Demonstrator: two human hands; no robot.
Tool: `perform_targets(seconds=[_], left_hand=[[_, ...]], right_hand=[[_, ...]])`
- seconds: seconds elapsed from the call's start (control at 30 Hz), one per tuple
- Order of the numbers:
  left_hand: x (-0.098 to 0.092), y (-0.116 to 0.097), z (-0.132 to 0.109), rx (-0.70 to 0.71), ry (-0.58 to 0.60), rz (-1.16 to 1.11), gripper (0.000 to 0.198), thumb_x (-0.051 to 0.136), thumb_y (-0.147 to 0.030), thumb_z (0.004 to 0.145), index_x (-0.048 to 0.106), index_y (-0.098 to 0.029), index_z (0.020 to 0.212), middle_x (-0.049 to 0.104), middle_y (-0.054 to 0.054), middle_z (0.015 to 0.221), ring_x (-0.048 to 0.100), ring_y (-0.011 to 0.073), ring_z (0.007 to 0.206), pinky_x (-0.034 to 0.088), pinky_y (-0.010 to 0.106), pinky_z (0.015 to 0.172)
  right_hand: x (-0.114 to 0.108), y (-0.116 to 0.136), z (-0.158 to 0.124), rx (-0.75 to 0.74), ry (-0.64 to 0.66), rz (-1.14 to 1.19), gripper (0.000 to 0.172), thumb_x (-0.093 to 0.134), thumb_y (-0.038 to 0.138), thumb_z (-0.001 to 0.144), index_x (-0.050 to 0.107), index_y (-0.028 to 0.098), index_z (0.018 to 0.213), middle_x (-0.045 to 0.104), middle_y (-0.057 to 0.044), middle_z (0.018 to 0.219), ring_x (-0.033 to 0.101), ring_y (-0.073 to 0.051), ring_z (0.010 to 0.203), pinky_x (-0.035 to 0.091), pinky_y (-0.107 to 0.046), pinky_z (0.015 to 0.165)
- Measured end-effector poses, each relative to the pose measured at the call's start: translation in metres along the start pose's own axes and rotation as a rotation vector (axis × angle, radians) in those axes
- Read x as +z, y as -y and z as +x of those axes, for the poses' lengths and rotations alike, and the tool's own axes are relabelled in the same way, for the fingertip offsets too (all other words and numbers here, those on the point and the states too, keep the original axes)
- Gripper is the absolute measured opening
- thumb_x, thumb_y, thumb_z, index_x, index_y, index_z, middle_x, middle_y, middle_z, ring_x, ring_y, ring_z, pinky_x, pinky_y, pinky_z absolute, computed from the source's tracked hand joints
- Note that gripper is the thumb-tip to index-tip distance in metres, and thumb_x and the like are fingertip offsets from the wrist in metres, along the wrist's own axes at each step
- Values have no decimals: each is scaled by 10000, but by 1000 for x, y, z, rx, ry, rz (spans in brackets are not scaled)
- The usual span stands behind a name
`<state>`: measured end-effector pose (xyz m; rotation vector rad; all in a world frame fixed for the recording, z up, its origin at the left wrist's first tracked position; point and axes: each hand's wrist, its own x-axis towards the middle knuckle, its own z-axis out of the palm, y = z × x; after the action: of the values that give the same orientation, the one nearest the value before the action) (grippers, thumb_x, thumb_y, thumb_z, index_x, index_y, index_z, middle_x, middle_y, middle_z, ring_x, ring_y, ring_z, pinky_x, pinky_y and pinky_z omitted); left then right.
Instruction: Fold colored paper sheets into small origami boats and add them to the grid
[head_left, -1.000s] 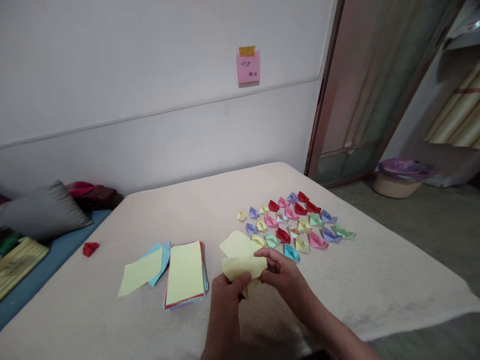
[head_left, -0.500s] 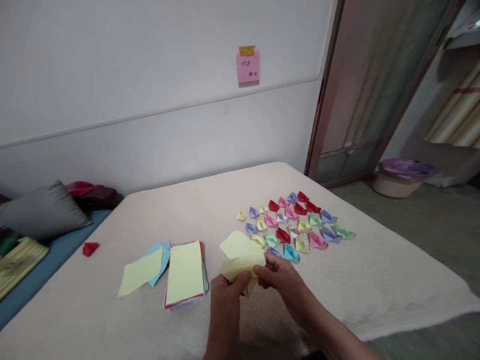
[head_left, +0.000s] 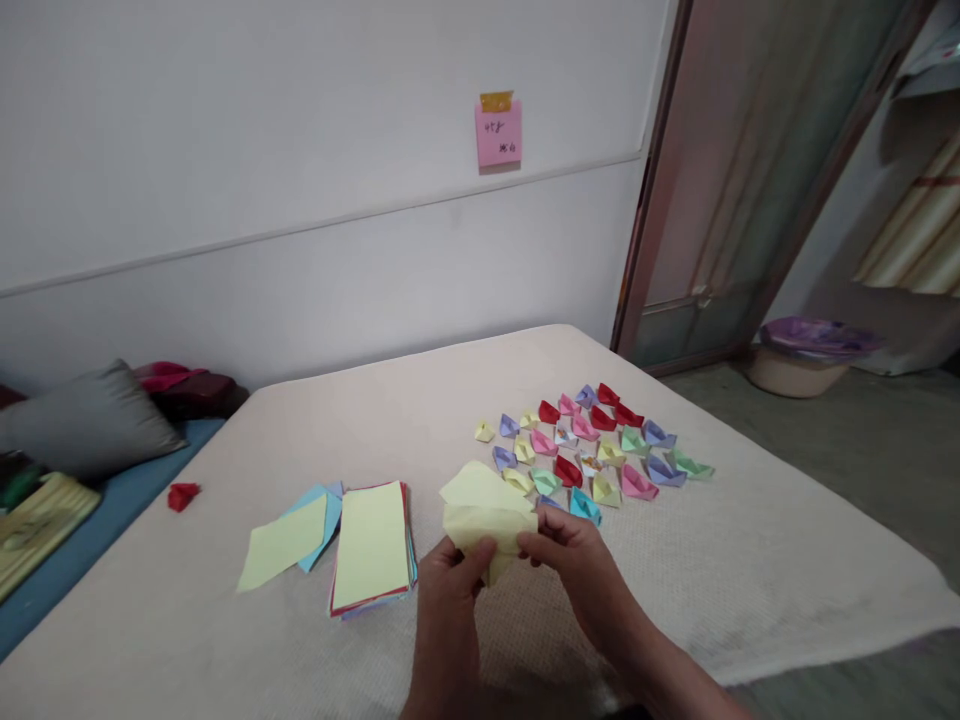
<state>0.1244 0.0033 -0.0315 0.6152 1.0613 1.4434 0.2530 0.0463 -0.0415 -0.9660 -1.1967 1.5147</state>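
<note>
Between both hands is a pale yellow sheet of paper [head_left: 487, 522], partly folded, held just above the covered surface. My left hand [head_left: 454, 580] pinches its lower left part, thumb on the near face. My right hand [head_left: 562, 545] grips the right edge with thumb and fingers. Another pale yellow paper [head_left: 476, 482] shows just behind the held one; whether they touch I cannot tell. Rows of small folded paper boats [head_left: 589, 450] in red, pink, purple, green, yellow and blue stand beyond my right hand. Left of my hands lies a paper stack [head_left: 371, 545], a yellow sheet on top.
Loose yellow [head_left: 281, 540] and blue sheets lie left of the stack. A crumpled red paper piece [head_left: 182, 496] is near the left edge. A grey pillow [head_left: 112, 420] sits at far left. A pink note [head_left: 499, 135] is taped to the wall. A lined basin [head_left: 802, 370] stands on the floor.
The held paper has turned so that its folded face lies flatter and squarer toward me. My right hand has shifted slightly right along its edge. Everything else stays put.
</note>
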Motion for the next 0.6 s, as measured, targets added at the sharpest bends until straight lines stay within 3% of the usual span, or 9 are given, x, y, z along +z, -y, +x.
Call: perform_targets(seconds=[0.07, 0.13, 0.2, 0.27, 0.4, 0.5, 0.6], left_hand=[[1, -3, 0, -28, 20, -37, 226, 726, -254, 676, 723, -125, 862, 698, 54, 747, 612, 159, 693, 452, 246, 641], [0, -5, -1, -80, 40, -71, 245, 738, -241, 663, 723, -120, 875, 702, 64, 770, 609, 142, 679, 443, 215, 588], [-2, -5, -1, -160, 79, -121, 253, 729, -222, 672, 715, -115, 901, 699, 72, 798, 599, 120, 645, 416, 185, 517], [-3, -4, -2, -240, 125, -171, 224, 712, -193, 683, 708, -103, 888, 690, 71, 790, 578, 99, 595, 387, 168, 464], [-3, -3, -4, -348, 149, -222, 110, 686, -139, 688, 688, -94, 788, 651, 42, 704, 530, 78, 527, 359, 165, 430], [-3, -1, -5, -404, 135, -249, 64, 670, -112, 671, 658, -106, 734, 601, 8, 625, 481, 63, 475, 324, 169, 422], [-2, 2, -5, -432, 170, -223, 68, 646, -179, 700, 631, -113, 698, 530, -14, 531, 428, 61, 428, 306, 188, 431]], right_hand=[[-4, 5, 1, 3, 46, 63, 83, 672, 222, 693, 615, 187, 742, 593, 19, 663, 524, -144, 634, 385, -245, 586], [-11, 11, 2, -15, 83, 146, 193, 623, 269, 768, 621, 207, 951, 653, -30, 885, 585, -187, 822, 435, -283, 711], [-20, 17, 5, -55, 78, 162, 265, 565, 309, 829, 605, 220, 1076, 636, -74, 1082, 569, -222, 1010, 429, -339, 844], [-28, 21, 7, -120, 124, 57, 317, 618, 276, 795, 613, 249, 1111, 561, -75, 1258, 487, -246, 1172, 385, -376, 943], [-30, 19, 5, -249, 309, -216, 186, 698, 229, 739, 712, 275, 919, 457, -45, 1388, 373, -271, 1288, 329, -396, 1013], [-22, 15, 0, -283, 318, -306, 26, 709, 236, 740, 719, 259, 748, 520, -46, 1323, 427, -269, 1243, 338, -389, 1002], [-19, 13, 0, -284, 295, -309, 41, 713, 232, 734, 699, 245, 698, 562, -43, 1268, 457, -263, 1211, 336, -380, 1001]])
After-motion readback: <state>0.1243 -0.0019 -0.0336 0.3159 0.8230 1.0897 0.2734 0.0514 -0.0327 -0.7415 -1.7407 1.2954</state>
